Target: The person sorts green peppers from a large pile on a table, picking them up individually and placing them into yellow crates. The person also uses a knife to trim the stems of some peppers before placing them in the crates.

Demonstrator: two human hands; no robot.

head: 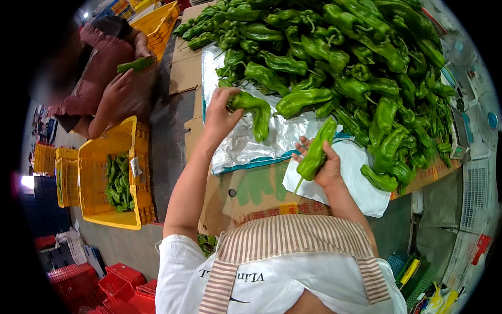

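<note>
A large heap of long green peppers (313, 51) covers the far and right parts of the table. My left hand (223, 114) is at the heap's near left edge, its thumb and fingers around the upper end of a curved green pepper (259, 117) above a silvery plastic sheet (239, 153). Palm up, my right hand (323, 165) holds another long green pepper (317, 149), its stem pointing towards me. White paper or cloth (357, 172) lies beneath and beside my right hand, over flattened cardboard (243, 188) that bears writing.
At the left, a person (102, 70) holds a green pepper. A yellow plastic crate (88, 176) with green peppers stands left of the table, and red crates (117, 282) are at the lower left. A small scale (459, 137) sits at the right edge.
</note>
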